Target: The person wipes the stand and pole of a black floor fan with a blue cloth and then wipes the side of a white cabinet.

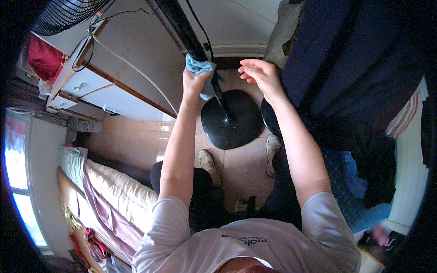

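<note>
Straight ahead of you, both arms reach away from your body, bare below the short pale sleeves. Your left arm is almost straight, and its hand point(195, 82) has its grip closed on a light-blue cloth point(200, 65), which is bunched against a slanting black pole point(192, 42); a loose end hangs below your fist. Your right arm angles inward, and its hand point(265, 79) is raised just to the right of the pole, apart from it, with nothing in its loosely opened, slightly bent fingers.

Below your hands, the pole meets a glossy black rounded base point(232, 132) on the tiled floor point(136, 132), near your light-coloured shoes point(207, 161). Your left hand and the cloth hide part of the pole. Close along your right forearm, large folds of dark navy fabric point(355, 59) crowd that side. To your left is a cabinet with white drawers point(123, 105), a white cable point(136, 66) running across its side; a black fan grille point(68, 16) and red cloth point(44, 58) are beyond. Lower left lies a bed with cream bedding point(118, 186).
</note>
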Demonstrator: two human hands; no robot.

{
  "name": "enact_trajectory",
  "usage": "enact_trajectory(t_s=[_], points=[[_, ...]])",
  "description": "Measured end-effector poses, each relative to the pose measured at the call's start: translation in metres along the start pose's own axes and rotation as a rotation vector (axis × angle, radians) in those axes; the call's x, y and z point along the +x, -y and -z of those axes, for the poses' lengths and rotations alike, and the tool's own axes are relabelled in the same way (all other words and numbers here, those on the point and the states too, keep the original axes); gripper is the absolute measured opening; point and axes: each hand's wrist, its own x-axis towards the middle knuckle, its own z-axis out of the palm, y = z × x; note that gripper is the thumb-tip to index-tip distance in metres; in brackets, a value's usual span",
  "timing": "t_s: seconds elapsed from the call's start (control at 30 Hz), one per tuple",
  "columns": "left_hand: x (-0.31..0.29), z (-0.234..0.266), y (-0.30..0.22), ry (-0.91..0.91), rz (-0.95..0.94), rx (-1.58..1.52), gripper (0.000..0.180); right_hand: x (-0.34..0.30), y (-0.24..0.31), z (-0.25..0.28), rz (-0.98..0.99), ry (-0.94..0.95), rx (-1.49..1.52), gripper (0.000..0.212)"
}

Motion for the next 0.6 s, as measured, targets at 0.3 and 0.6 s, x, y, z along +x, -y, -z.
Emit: enact_trajectory(t_s=[0.3,0.6], points=[[0.014,-0.035,-0.074,-0.502,-0.474,0.303,0.048,-0.005,0.001,0.009,0.012,-0.014,-0.008,0.026],[-0.051,-0.063,0.099,-0.656,-0.252,0.749,0.079,-0.01,0.003,0.013,0.047,0.021,0.011,0.025]])
